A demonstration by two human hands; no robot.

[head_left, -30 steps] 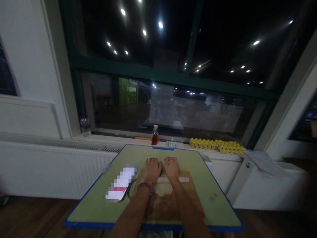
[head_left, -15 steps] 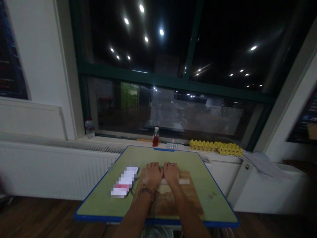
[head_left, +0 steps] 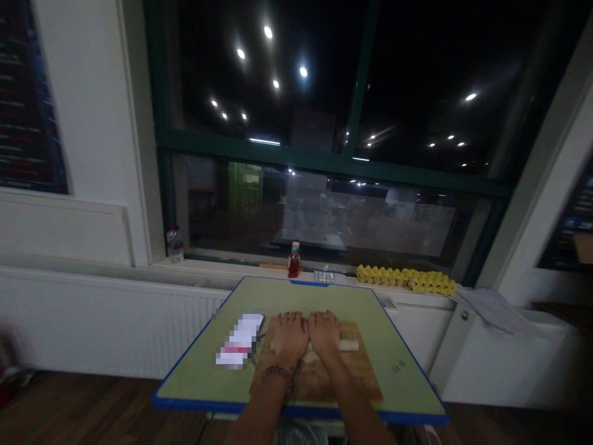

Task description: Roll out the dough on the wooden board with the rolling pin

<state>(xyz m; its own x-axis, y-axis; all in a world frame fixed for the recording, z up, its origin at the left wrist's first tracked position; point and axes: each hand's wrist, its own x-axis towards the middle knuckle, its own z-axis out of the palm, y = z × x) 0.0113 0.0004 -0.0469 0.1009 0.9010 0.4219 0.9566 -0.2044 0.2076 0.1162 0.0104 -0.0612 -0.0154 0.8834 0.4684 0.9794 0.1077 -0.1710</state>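
A pale rolling pin (head_left: 348, 345) lies crosswise on a wooden board (head_left: 359, 377), mostly hidden under both hands. My left hand (head_left: 291, 337) lies flat over its left part, fingers stretched forward, and a beaded bracelet (head_left: 278, 372) circles that wrist. Close beside it, my right hand (head_left: 325, 332) rests flat across the pin with its fingers forward; a ring shows on one finger. The pin's right end sticks out past the right hand. Some pale material, perhaps dough (head_left: 311, 356), shows between the wrists, though its shape is unclear.
The board sits on a green, blue-edged folding table (head_left: 389, 352). Left of it lies a phone (head_left: 241, 340) with a blurred screen. On the windowsill behind stand a red sauce bottle (head_left: 294, 261), a clear bottle (head_left: 175, 244) and yellow egg cartons (head_left: 405, 279). A white radiator (head_left: 102, 321) runs along the wall.
The whole view has shifted slightly right and down. Both hands stay flat over the rolling pin, with little visible movement against the board.
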